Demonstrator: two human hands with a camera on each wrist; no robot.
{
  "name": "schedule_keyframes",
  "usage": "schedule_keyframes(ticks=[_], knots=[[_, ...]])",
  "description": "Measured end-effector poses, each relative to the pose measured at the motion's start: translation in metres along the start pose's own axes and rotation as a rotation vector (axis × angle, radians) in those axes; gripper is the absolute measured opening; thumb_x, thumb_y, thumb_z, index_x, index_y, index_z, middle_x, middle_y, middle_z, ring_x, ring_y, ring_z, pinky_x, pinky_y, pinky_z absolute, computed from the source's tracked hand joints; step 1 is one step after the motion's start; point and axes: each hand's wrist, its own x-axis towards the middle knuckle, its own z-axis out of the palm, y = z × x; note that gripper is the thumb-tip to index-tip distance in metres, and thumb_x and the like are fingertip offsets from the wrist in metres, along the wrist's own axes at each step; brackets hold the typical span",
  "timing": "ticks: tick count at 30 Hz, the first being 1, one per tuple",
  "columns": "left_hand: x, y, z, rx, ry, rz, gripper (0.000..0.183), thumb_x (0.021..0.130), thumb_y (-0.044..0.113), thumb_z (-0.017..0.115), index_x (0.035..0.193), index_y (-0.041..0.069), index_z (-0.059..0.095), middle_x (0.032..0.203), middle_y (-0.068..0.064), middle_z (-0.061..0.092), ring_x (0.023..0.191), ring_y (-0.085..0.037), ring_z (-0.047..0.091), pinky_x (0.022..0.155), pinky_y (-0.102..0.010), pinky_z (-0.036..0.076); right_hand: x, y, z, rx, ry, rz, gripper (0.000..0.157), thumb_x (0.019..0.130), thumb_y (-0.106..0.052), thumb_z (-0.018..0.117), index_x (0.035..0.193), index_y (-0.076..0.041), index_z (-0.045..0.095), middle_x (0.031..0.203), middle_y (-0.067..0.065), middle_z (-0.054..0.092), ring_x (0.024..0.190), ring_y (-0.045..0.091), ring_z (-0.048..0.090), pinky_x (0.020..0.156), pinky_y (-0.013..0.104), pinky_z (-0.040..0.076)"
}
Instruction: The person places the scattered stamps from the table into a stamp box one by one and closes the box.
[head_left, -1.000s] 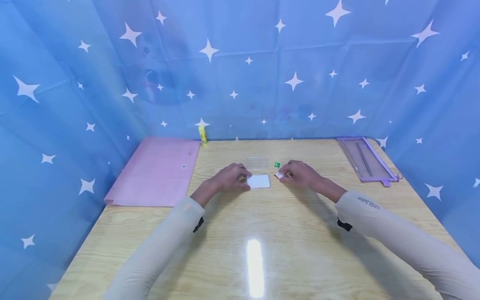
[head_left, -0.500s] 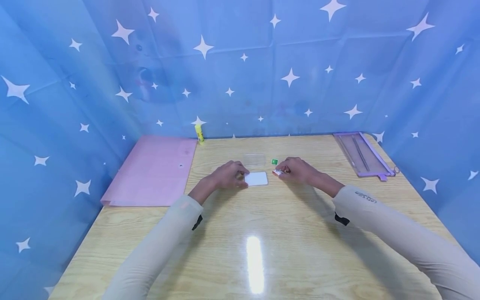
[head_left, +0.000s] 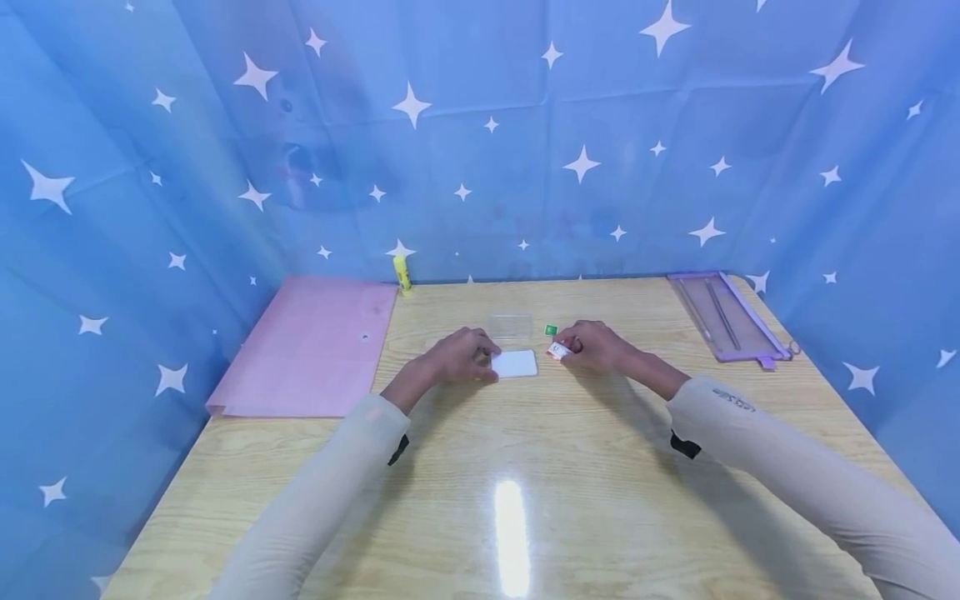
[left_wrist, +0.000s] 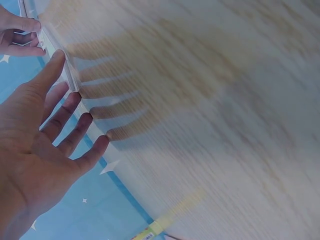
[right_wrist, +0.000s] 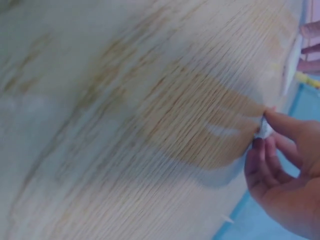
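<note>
A white rectangular slab with rounded corners (head_left: pixel 514 363) lies on the table at centre. My left hand (head_left: pixel 461 354) holds its left end, thumb on one long side and forefinger on the other; the remaining fingers spread in the left wrist view. To the right, my right hand (head_left: pixel 596 346) pinches a small white piece with a red edge (head_left: pixel 558 350) between thumb and fingertips, low over the wood. Its kind is too small to tell. Just behind it is a small green square with a pale border (head_left: pixel 551 330). A clear plastic case (head_left: pixel 511 326) lies behind the slab.
A pink folder (head_left: pixel 307 350) covers the table's back left. Beside it a yellow glue stick (head_left: pixel 402 275) stands near the back edge. At the back right lies a purple-edged zip pouch (head_left: pixel 723 317) with thin rods inside. Blue star-patterned curtain (head_left: pixel 480 150) surrounds the table.
The small white piece has tilted in my right fingertips, so more of its white face shows. My left hand stays on the white slab. The head view shifts slightly.
</note>
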Motion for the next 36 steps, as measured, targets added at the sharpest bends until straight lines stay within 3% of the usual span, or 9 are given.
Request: schedule_keyframes(ticks=[9, 19, 31, 36], knots=[[-0.001, 0.001, 0.001, -0.004, 0.005, -0.008, 0.046, 0.092, 0.027, 0.082, 0.133, 0.010, 0.070, 0.124, -0.003, 0.067, 0.107, -0.018, 0.060, 0.095, -0.033, 0.050, -0.001, -0.001, 0.001, 0.026, 0.008, -0.006, 0.036, 0.092, 0.002, 0.072, 0.128, 0.007, 0.069, 0.106, 0.023, 0.073, 0.093, 0.033, 0.071, 0.080, 0.043, 0.057], [-0.002, 0.001, 0.001, -0.013, 0.000, -0.016, 0.047, 0.092, 0.027, 0.082, 0.134, 0.009, 0.070, 0.123, -0.003, 0.067, 0.108, -0.019, 0.060, 0.093, -0.034, 0.050, -0.001, 0.001, 0.003, 0.086, 0.028, -0.057, 0.032, 0.096, 0.008, 0.062, 0.128, 0.008, 0.068, 0.108, 0.028, 0.072, 0.097, 0.042, 0.071, 0.082, 0.051, 0.059], [0.001, 0.002, 0.002, 0.016, -0.002, -0.046, 0.048, 0.091, 0.031, 0.082, 0.135, 0.013, 0.071, 0.125, -0.001, 0.067, 0.106, -0.018, 0.059, 0.093, -0.033, 0.049, 0.009, -0.007, -0.002, 0.136, 0.019, -0.092, 0.032, 0.096, 0.010, 0.063, 0.128, 0.008, 0.069, 0.120, 0.029, 0.070, 0.097, 0.041, 0.072, 0.080, 0.049, 0.060], [0.002, 0.001, 0.001, 0.004, -0.004, -0.053, 0.048, 0.091, 0.031, 0.083, 0.134, 0.013, 0.071, 0.125, -0.001, 0.067, 0.106, -0.019, 0.059, 0.093, -0.033, 0.049, 0.017, -0.014, 0.000, 0.164, 0.008, -0.111, 0.032, 0.097, 0.010, 0.063, 0.128, 0.007, 0.069, 0.117, 0.026, 0.072, 0.098, 0.039, 0.072, 0.080, 0.047, 0.060]])
